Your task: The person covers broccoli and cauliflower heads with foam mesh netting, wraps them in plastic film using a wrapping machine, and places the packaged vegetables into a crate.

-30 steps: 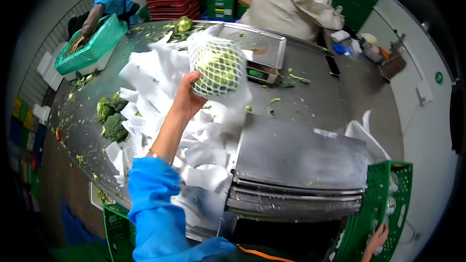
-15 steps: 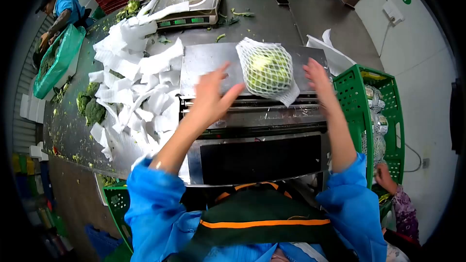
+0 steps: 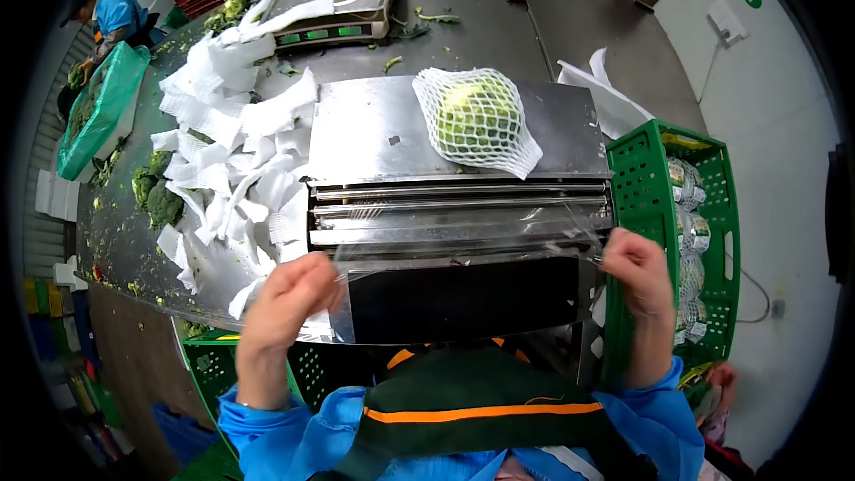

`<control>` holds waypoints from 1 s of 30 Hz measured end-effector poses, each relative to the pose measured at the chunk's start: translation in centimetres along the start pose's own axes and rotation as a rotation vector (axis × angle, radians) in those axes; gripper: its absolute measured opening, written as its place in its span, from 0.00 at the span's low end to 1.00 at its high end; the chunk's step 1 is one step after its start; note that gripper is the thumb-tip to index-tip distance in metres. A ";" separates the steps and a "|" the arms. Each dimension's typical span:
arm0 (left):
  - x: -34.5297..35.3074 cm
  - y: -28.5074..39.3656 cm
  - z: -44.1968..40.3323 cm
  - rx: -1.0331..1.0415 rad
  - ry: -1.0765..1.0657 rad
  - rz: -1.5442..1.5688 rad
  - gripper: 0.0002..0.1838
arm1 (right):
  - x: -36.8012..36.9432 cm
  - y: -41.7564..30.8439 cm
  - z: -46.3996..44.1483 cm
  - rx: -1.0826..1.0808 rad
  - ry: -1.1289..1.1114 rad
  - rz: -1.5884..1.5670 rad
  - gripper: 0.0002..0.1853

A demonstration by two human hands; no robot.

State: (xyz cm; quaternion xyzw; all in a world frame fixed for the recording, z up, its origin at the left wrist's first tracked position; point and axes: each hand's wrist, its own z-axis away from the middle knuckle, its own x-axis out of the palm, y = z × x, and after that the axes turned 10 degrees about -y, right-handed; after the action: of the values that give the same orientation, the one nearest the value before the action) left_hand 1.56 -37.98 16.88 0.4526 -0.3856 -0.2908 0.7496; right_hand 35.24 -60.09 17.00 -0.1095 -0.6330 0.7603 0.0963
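Note:
Clear plastic film (image 3: pixel 463 248) is stretched between my two fists, over the front of a steel wrapping machine (image 3: pixel 361 129). My left hand (image 3: pixel 289 303) grips the film's left end beside the machine's black front plate (image 3: pixel 463 298). At the right end, my right hand (image 3: pixel 639 274) is closed on the film near the green crate. A pale green vegetable head (image 3: pixel 481 116) in a white foam net (image 3: pixel 512 153) lies on the machine's steel top, beyond the rollers (image 3: pixel 463 191), apart from both hands.
White foam nets (image 3: pixel 236 183) are heaped to the left, beside broccoli (image 3: pixel 163 203). Behind stands a scale (image 3: pixel 334 4). A green crate (image 3: pixel 639 174) at right holds several wrapped heads (image 3: pixel 693 232). Another person (image 3: pixel 120 13) works at far left; someone's hand (image 3: pixel 723 379) shows lower right.
Both hands have drawn back from beside the netted vegetable head toward my body and closed on the film, which now spans the machine's front. The head stays on the steel top.

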 end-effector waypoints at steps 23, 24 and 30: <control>0.8 -0.4 -16.1 0.379 -0.363 -0.760 0.46 | -4.2 10.3 -12.2 0.138 -0.515 0.474 0.40; 1.6 -0.7 -14.1 0.322 -0.398 -0.838 0.45 | -2.2 8.1 -9.6 0.254 -0.520 0.261 0.38; 4.9 -9.5 -2.5 -0.251 -0.558 -0.322 0.38 | 3.8 8.6 6.8 0.504 -0.442 0.055 0.41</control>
State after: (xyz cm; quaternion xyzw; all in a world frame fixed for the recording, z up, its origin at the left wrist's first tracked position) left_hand 5.51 -44.71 9.10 0.3151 -0.4606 -0.5628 0.6097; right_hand 29.58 -66.99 9.57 0.0683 -0.4274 0.9006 -0.0396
